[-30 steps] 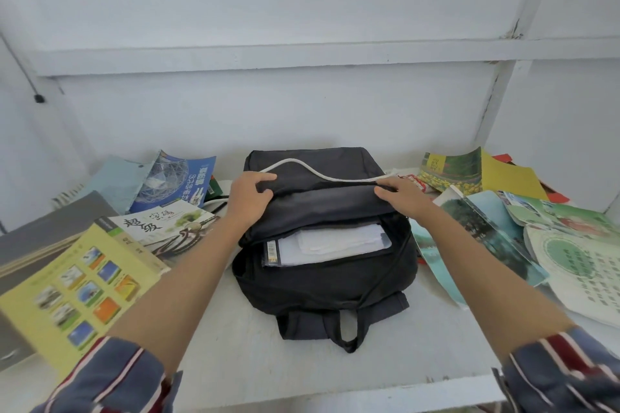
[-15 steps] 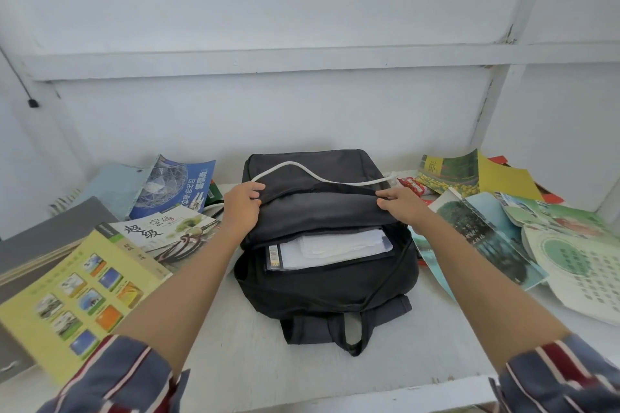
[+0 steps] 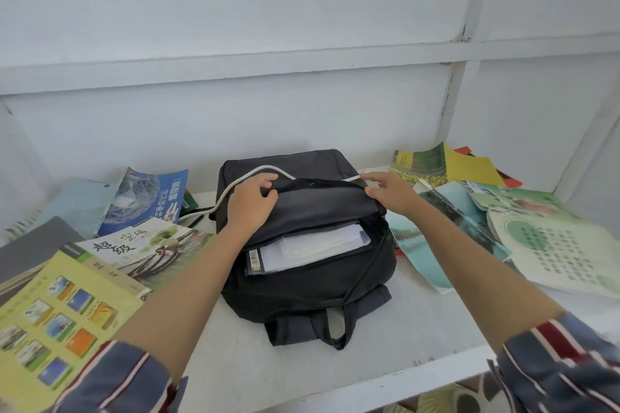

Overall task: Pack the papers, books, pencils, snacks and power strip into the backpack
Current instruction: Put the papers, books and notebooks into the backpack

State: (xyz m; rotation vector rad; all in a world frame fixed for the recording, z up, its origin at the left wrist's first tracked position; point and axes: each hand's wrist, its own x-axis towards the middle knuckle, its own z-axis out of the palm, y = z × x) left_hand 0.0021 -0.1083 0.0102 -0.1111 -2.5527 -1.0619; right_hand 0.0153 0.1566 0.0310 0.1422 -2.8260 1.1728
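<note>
A black backpack (image 3: 312,285) lies flat on the white shelf, its main opening unzipped. White papers (image 3: 318,245) and a book spine with a barcode show inside. My left hand (image 3: 251,201) grips the upper flap of the opening at its left end. My right hand (image 3: 389,191) pinches the flap's right end near the zipper. A white cord (image 3: 235,186) arcs over the bag's top and runs left behind my left hand.
Books lie on both sides: a blue one (image 3: 147,201), a white one with black characters (image 3: 141,248) and a yellow one (image 3: 60,318) on the left; green and yellow ones (image 3: 436,163), a teal one (image 3: 446,228) and a pale green one (image 3: 563,251) on the right. The wall stands close behind.
Both hands have slid a little farther back along the flap, lifting it. The opening gapes slightly wider. The view has shifted slightly.
</note>
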